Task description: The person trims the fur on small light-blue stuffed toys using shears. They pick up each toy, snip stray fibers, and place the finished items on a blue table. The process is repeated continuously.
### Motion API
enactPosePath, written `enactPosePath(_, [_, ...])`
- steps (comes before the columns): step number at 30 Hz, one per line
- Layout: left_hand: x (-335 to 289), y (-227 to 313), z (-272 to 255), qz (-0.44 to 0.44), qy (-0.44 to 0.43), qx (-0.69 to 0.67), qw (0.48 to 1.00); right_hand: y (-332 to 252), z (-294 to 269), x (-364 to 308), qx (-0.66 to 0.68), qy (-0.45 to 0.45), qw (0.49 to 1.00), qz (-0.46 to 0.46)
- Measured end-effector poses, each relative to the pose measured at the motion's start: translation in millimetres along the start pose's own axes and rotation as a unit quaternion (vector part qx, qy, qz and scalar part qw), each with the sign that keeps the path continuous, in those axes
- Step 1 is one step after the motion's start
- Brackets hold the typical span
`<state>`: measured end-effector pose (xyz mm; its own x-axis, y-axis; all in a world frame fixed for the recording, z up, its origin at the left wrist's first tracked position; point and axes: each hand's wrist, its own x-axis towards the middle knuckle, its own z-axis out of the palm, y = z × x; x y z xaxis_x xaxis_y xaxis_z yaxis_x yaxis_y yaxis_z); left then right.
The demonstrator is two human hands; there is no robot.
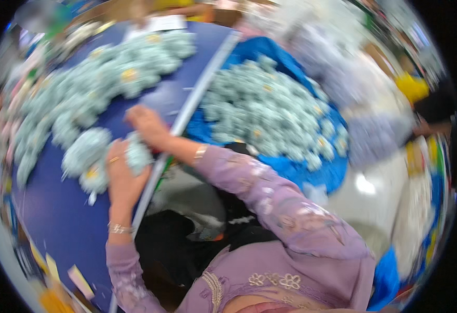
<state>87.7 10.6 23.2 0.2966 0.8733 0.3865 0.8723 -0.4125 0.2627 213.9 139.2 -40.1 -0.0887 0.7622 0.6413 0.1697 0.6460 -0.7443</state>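
Note:
At the table's right edge, my left hand [126,180] is closed around a fluffy mint-green plush toy [87,151] with a yellow patch. Part of the plush bulges out on the right of the fingers. A small white tag-like bit hangs from its lower end. Just above it, my right hand [147,125] is raised with curled fingers pressed together. Whatever those fingers pinch, if anything, is too blurred to make out. Beyond both hands lies a long heap of similar mint plush toys [92,86], several with yellow patches.
The blue tabletop [64,235] has a pale edge strip. Right of it, a blue sack [338,175] lies open on the floor, full of mint plush toys [265,104]. Pale translucent bags [364,99] are piled beyond. Paper slips [81,281] lie near the table's lower end.

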Motion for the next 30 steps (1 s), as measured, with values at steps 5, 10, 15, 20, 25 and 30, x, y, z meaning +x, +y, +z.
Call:
enactPosePath(5, [-11.6,-11.1,10.4,-0.037,0.059,-0.018,0.997,-42.7,0.3,6.8,0.205,-0.007,0.964,0.168])
enactPosePath(10, [-9.6,-43.1,9.2,-0.121,0.171,-0.080,0.974,-56.1,-19.0,2.7,0.149,-0.089,0.975,0.138])
enactPosePath(15, [-12.2,-58.7,-9.0,-0.346,0.284,-0.613,0.650,-58.6,2.7,-7.7,0.124,-0.196,0.969,0.090])
enactPosePath(20, [-26.5,-93.0,14.2,-0.286,0.280,-0.352,0.846,-76.0,-21.3,-3.0,0.049,-0.301,0.945,0.115])
enactPosePath(25, [-15.1,-90.1,9.4,-0.351,0.225,-0.520,0.746,-62.7,-12.3,-8.6,0.039,-0.281,0.950,0.129])
enactPosePath(30, [-3.9,-47.8,0.2,-0.349,0.230,-0.619,0.665,-66.2,-12.0,-7.2,0.021,-0.285,0.948,0.138])
